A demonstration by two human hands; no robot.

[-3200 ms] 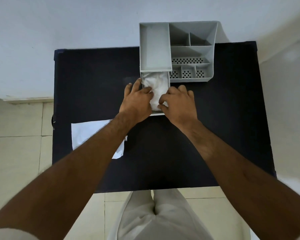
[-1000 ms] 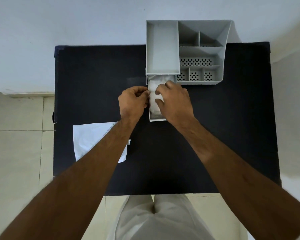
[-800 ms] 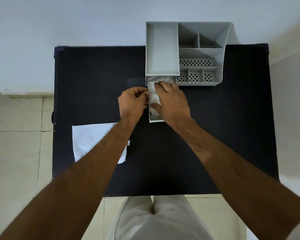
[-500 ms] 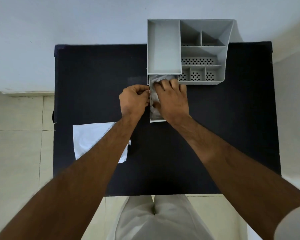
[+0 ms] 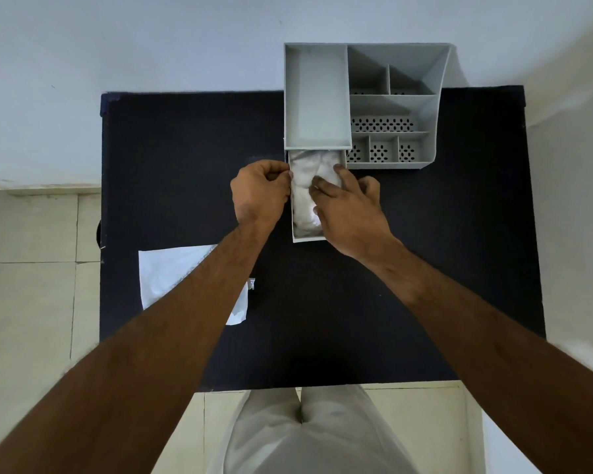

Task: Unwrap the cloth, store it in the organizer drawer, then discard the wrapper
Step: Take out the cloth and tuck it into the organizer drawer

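A grey plastic organizer (image 5: 394, 107) stands at the table's far edge, and its narrow drawer (image 5: 308, 238) is pulled out toward me. The white cloth (image 5: 303, 186) lies bunched inside the drawer. My left hand (image 5: 259, 193) pinches the drawer's left wall with curled fingers. My right hand (image 5: 348, 206) lies over the drawer's right side, fingertips pressing down on the cloth. The white wrapper (image 5: 172, 271) lies flat on the table at the near left, partly hidden under my left forearm.
The black table (image 5: 459, 251) stands against a white wall, with tiled floor to its left and in front. The organizer's open top compartments hold nothing I can see. My legs in light trousers show below the table's near edge.
My right hand has slid a little to the right and toward me, uncovering more of the cloth at the drawer's far end. My left hand stays on the drawer's left wall.
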